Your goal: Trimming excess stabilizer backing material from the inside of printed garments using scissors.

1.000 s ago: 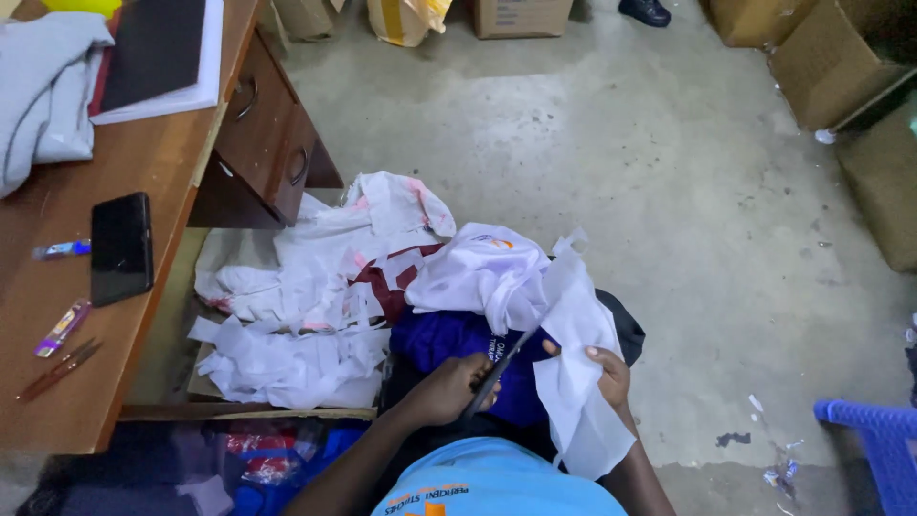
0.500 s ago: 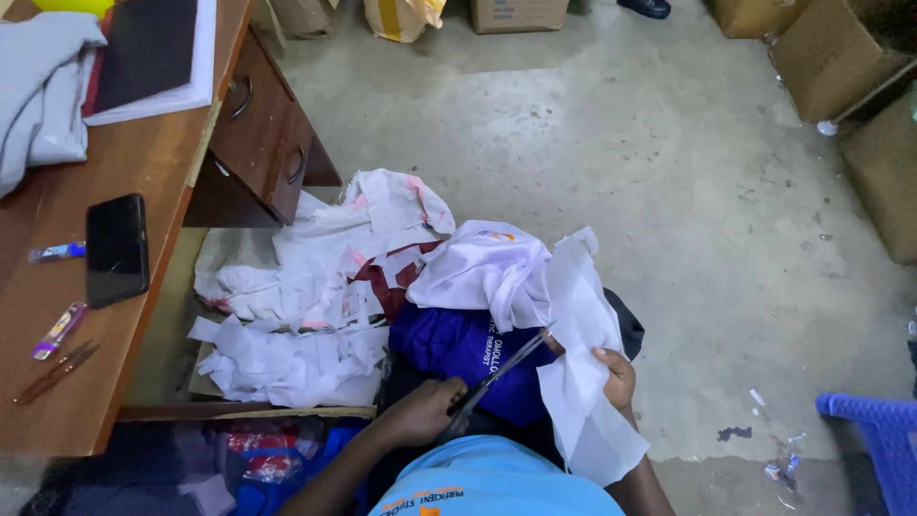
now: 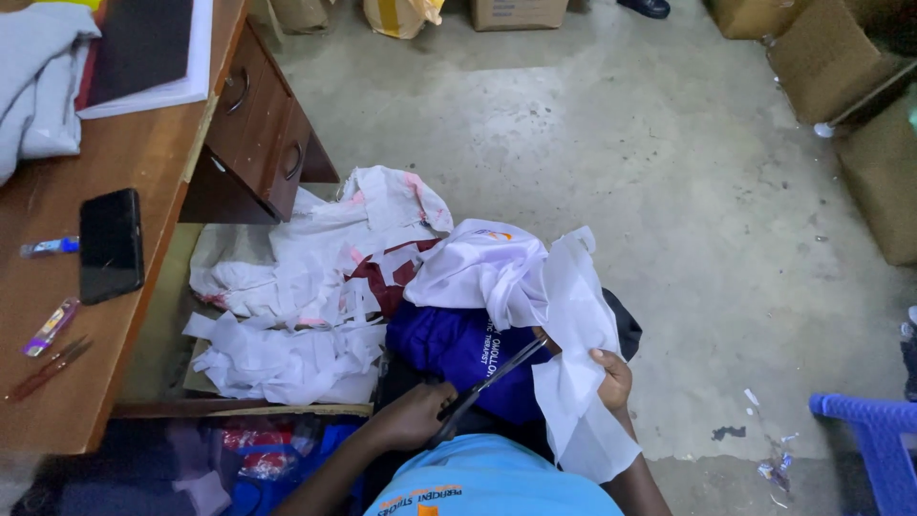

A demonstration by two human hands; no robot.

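My left hand [image 3: 418, 417] grips a pair of scissors [image 3: 492, 380], the blades angled up and to the right over a blue garment [image 3: 458, 349] on my lap. My right hand [image 3: 611, 379] pinches a strip of thin white backing fabric [image 3: 573, 334] that hangs down past my wrist. The scissor tips reach the edge of this white fabric, close to my right hand. A white garment [image 3: 478, 268] is bunched just above the blue one.
A heap of white fabric scraps [image 3: 296, 306] with a dark red piece lies on the floor to my left. A wooden desk [image 3: 115, 315] with drawers carries a black phone [image 3: 110, 244], small pens and a grey cloth. Cardboard boxes [image 3: 860, 86] stand at right; a blue plastic stool [image 3: 869, 430].
The scissors have slid up and rightward along the white fabric's edge. My left hand shifted slightly down; the right hand stays pinching the white strip.
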